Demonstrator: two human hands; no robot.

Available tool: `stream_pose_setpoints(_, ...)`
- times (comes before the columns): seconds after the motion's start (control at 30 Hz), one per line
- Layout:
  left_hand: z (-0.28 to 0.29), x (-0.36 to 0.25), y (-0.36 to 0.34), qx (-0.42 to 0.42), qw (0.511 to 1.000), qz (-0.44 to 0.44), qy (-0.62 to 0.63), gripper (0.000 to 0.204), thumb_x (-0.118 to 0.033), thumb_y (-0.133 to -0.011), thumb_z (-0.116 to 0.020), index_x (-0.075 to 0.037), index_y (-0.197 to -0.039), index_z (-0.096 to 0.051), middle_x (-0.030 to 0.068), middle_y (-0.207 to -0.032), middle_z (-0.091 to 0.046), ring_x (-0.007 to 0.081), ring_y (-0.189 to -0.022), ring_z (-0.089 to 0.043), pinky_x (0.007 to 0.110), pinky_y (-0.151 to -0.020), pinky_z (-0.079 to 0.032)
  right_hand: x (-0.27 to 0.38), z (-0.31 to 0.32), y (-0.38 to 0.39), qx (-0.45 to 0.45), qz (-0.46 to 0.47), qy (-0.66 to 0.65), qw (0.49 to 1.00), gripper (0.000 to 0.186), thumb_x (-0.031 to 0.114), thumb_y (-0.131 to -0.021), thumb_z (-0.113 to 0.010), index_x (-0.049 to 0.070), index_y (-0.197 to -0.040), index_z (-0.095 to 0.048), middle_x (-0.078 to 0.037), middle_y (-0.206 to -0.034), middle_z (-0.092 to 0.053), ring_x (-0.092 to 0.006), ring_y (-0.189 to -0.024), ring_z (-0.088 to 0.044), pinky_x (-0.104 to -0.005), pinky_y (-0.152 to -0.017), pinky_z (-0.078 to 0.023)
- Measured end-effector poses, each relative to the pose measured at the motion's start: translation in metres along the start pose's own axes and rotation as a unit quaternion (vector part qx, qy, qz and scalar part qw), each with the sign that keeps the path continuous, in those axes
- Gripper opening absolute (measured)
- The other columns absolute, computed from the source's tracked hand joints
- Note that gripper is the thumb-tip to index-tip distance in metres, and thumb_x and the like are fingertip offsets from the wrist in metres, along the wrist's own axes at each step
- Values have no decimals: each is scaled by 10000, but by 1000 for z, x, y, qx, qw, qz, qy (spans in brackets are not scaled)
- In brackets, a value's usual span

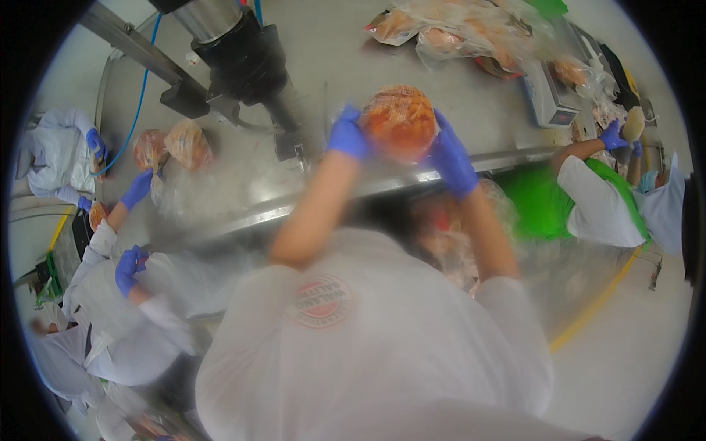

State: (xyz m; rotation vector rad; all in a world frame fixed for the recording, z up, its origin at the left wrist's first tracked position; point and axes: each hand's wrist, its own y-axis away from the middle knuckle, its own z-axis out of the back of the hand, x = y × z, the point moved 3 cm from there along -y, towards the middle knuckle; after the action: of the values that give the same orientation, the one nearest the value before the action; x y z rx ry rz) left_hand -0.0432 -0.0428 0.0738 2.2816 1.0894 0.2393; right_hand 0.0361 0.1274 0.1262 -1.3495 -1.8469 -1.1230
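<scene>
A round, orange-red piece of meat, marked with a netting pattern and seemingly wrapped in clear plastic, is held up over the front edge of the steel table. My left hand, in a blue glove, presses against its left side. On the opposite side my right hand, also blue-gloved, grips it, so the meat rests between both palms. To the left of my hands stands a black and metal machine head with a narrow lower tip reaching down to the tabletop.
Several bagged meat pieces lie at the back right beside a white scale. Two wrapped pieces sit on the left, near a co-worker's gloved hand. A blue hose hangs there. More bagged pieces are below the table edge.
</scene>
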Motion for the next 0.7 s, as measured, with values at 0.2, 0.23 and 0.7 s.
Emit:
stream_pose_setpoints(0.2, 41, 5, -7, 16, 997, 79, -11, 491, -324, -933, -292, 38, -1236, -430, 208, -1292, -446, 347, -1203, -416, 473, -1042, -287, 25, -22, 9, 88, 526, 583, 613, 878, 208, -589, -808, 109, -1309, -315, -224, -1229, -448, -408, -1139, -453, -495, -1007, -318)
stream_pose_setpoints(0.23, 45, 7, 2, 15, 994, 103, -11, 491, -323, -933, -293, 37, -1236, -432, 203, -1292, -449, 346, -1207, -412, 472, -1042, -286, 24, -30, 11, 103, 523, 572, 623, 868, 209, -580, -810, 105, -1294, -327, -223, -1229, -449, -407, -1140, -452, -498, -1009, -315)
stream_pose_setpoints(0.7, 64, -64, 107, -46, 570, -438, -694, 257, -266, -922, -454, -33, -901, -559, 19, -730, -528, 123, -684, -485, 281, -681, -410, -103, -60, -38, -54, -61, -186, 979, 459, 103, -690, -672, 5, -1107, -507, -101, -997, -596, -218, -905, -600, -344, -820, -492)
